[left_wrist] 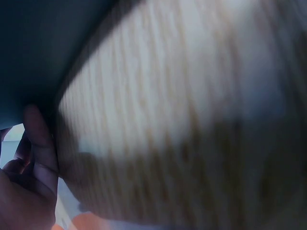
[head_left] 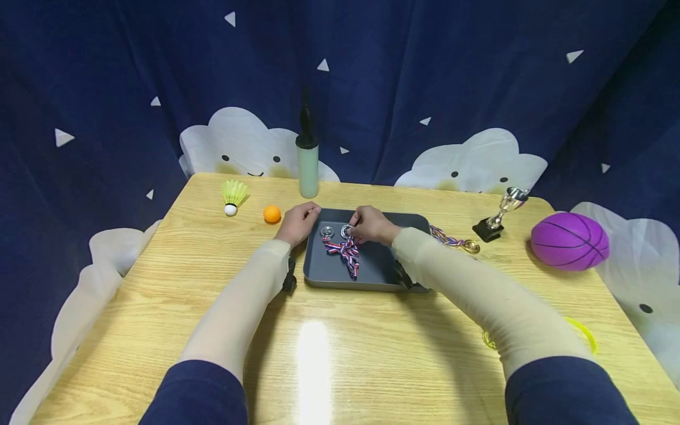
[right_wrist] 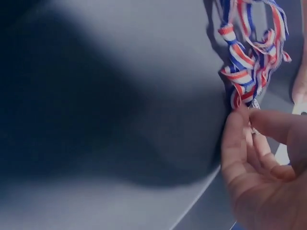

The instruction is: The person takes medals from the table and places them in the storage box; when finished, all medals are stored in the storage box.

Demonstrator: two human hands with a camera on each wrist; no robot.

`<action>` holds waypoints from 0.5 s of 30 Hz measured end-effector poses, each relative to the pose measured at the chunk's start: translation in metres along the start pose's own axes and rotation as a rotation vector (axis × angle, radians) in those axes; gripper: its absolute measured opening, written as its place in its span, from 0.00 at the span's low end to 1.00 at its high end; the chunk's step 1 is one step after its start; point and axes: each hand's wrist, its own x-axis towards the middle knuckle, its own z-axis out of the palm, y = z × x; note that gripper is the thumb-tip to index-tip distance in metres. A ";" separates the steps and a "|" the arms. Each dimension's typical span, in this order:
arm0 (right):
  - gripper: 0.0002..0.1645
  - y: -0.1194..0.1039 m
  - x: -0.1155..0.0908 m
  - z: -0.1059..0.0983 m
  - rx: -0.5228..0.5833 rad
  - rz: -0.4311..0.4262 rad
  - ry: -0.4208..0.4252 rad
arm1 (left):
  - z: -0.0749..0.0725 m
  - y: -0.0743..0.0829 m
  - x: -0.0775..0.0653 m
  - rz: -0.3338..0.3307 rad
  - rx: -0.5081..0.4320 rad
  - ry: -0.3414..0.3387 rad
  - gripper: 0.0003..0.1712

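A dark grey rectangular tray lies on the wooden table. My left hand grips its rim near the back left corner; in the left wrist view, the fingers are against the tray's edge. Inside the tray, my right hand pinches a silver medal where its ribbon joins. Another silver medal lies to its left. Their red, white and blue ribbons are bunched toward the front of the tray. The right wrist view shows thumb and fingers closed at the end of the striped ribbon.
Left of the tray are an orange ball and a yellow shuttlecock; a hand pump stands behind. To the right are a gold medal, a trophy, a purple ball and a yellow ring partly behind my sleeve.
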 end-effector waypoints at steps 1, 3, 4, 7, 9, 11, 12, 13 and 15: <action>0.07 0.000 0.000 0.002 -0.039 0.005 0.008 | 0.001 0.000 0.000 -0.001 0.000 -0.001 0.20; 0.06 0.000 0.000 0.003 -0.120 0.017 0.020 | 0.002 0.000 0.000 -0.002 0.001 -0.004 0.20; 0.06 0.000 0.000 0.004 -0.161 0.020 0.021 | 0.003 0.000 0.001 -0.003 0.002 -0.006 0.20; 0.09 0.001 0.002 0.005 -0.269 0.018 0.017 | 0.004 0.000 0.001 -0.003 0.005 -0.016 0.20; 0.11 0.001 0.002 0.005 -0.313 0.009 0.012 | 0.004 0.000 0.001 0.000 0.005 -0.019 0.20; 0.13 0.001 0.003 0.004 -0.324 -0.001 0.006 | 0.002 0.001 0.001 0.002 0.004 -0.019 0.20; 0.13 0.000 0.003 0.003 -0.317 -0.004 0.002 | 0.002 0.002 0.000 0.002 0.004 -0.018 0.20; 0.13 -0.001 0.002 0.002 -0.309 -0.007 -0.004 | 0.001 0.002 0.000 0.001 0.004 -0.017 0.20; 0.13 -0.003 0.000 -0.002 -0.293 -0.009 -0.013 | -0.001 0.003 -0.001 -0.003 0.006 -0.016 0.20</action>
